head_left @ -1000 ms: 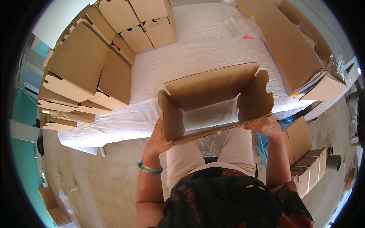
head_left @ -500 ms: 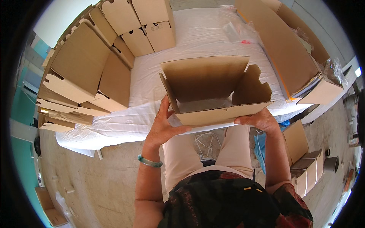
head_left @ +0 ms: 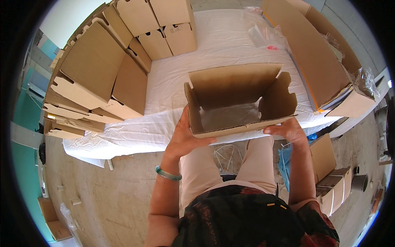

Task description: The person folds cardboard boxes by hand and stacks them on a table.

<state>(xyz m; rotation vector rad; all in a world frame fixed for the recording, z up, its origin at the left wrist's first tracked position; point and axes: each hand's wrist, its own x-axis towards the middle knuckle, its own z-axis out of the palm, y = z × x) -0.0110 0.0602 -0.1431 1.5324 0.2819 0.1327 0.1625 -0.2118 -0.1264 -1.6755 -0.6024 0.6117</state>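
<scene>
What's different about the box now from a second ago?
The open cardboard box has shifted forward, its near-left corner most, so it looks straighter. The left hand and right hand moved with it; neither let go. The stacked boxes and white sheet stayed put.

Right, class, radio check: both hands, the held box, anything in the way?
Left hand, right hand: gripping near corners of cardboard box. Open top, over white cloth. Stacked boxes to its left, not touching; nothing visibly blocking.

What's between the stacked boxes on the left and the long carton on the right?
The head view shows white cloth, clear plastic farther back, and an open box held by the left hand and right hand.
</scene>
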